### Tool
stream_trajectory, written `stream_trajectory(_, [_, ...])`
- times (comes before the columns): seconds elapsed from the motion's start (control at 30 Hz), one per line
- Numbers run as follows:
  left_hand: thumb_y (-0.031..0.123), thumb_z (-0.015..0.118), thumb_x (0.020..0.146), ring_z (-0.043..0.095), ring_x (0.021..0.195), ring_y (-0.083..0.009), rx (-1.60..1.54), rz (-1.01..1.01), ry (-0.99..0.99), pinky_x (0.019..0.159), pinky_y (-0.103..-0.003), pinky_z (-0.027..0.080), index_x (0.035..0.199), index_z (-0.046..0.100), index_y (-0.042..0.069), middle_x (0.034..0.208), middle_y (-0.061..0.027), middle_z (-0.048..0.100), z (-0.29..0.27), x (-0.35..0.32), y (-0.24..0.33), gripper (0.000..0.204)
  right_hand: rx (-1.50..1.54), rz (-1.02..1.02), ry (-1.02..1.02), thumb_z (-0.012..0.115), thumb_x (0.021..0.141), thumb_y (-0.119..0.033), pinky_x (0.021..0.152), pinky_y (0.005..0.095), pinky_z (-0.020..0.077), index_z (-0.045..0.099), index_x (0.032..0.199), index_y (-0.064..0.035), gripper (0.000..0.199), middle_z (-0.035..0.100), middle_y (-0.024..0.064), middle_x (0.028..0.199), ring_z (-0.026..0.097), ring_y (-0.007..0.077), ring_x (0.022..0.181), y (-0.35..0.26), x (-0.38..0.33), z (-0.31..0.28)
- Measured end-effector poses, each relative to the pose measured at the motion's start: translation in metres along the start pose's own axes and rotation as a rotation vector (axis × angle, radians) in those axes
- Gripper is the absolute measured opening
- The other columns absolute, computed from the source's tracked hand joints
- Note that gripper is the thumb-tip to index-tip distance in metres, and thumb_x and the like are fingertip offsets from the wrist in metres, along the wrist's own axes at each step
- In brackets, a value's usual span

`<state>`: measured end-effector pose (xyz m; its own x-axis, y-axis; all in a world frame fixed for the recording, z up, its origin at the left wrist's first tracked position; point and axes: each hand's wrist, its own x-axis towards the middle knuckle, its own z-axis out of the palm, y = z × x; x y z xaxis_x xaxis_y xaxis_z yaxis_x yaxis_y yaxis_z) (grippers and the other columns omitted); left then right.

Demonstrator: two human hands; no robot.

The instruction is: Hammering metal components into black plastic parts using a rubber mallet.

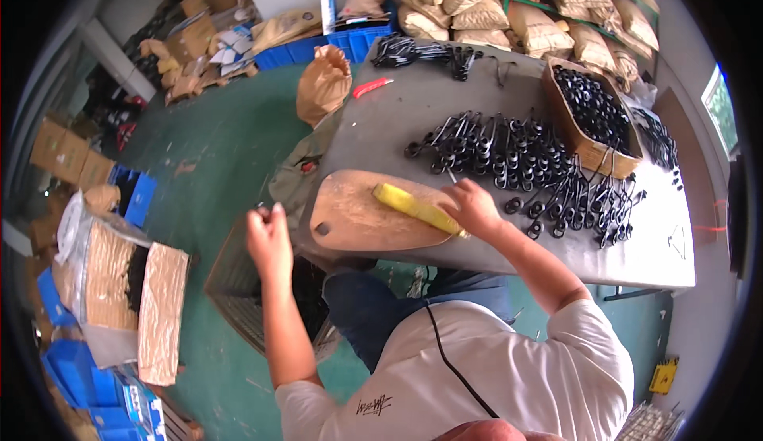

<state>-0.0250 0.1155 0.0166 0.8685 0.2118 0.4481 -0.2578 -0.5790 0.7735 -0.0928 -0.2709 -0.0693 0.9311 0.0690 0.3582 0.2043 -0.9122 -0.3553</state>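
My left hand (270, 238) is raised off the table's left side, above a dark crate (225, 282). Its fingers are closed, with a small dark bit at the tips that is too small to name. On the table, my right hand (474, 210) is closed beside the end of a yellow-wrapped bar (413, 208). A thin silvery tip (452, 176) sticks out past its fingers; the rest is hidden. The bar lies slantwise on a wooden board (342, 202) with a hole at one corner. Rows of black parts with ringed ends and thin stems (493, 151) lie just beyond.
A carton (592, 155) full of black parts stands at the table's right. A red-handled cutter (371, 88) and more black parts (421, 51) lie farther back. A brown paper bag (324, 83) stands off the left edge. Sacks (477, 11) are piled behind; an open carton (163, 314) is at left.
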Motion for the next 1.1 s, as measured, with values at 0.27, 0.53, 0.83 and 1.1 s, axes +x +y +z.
stream_trajectory(0.27, [0.024,0.062,0.089,0.06,0.088,-0.04,0.547,-0.13,-0.149,0.078,-0.051,0.045,0.092,0.051,-0.001,0.089,-0.0194,0.061,-0.055,0.007,-0.085,0.028,-0.339,0.549,0.321,0.061,0.091,-0.035,0.08,0.0452,0.052,0.054,0.119,-0.004,0.043,0.064,0.0171,0.103,0.066,0.0345,0.095,0.119,0.061,-0.023])
stream_trajectory(0.53, [0.027,0.068,0.088,0.055,0.116,-0.0356,0.392,0.064,-0.255,0.098,-0.044,0.045,0.123,0.057,0.003,0.124,-0.0205,0.057,0.011,-0.007,-0.061,0.044,-0.08,0.845,0.211,0.054,0.091,-0.023,0.078,0.0488,0.0525,0.053,0.124,-0.0061,0.037,0.07,0.0171,0.098,0.068,0.0368,0.093,0.158,0.106,-0.019])
stream_trajectory(0.83, [0.041,0.056,0.099,0.058,0.086,-0.0073,-0.722,-0.327,-0.606,0.069,-0.022,0.044,0.137,0.048,0.004,0.121,-0.0068,0.064,0.094,-0.028,0.042,0.053,0.326,-0.229,0.164,0.061,0.078,0.0,0.064,0.0451,0.0499,0.053,0.13,-0.0091,0.053,0.064,0.014,0.082,0.063,0.0332,0.072,-0.078,0.052,-0.03])
stream_trajectory(1.1, [0.035,0.052,0.102,0.038,0.06,-0.0009,-0.612,-0.298,-0.488,0.056,-0.017,0.033,0.109,0.067,0.007,0.088,-0.0005,0.069,0.103,-0.012,0.05,0.032,-0.001,-0.129,0.078,0.075,0.078,-0.028,0.083,0.0424,0.0471,0.045,0.142,-0.0148,0.072,0.055,0.0142,0.109,0.057,0.0321,0.101,-0.059,0.013,0.011])
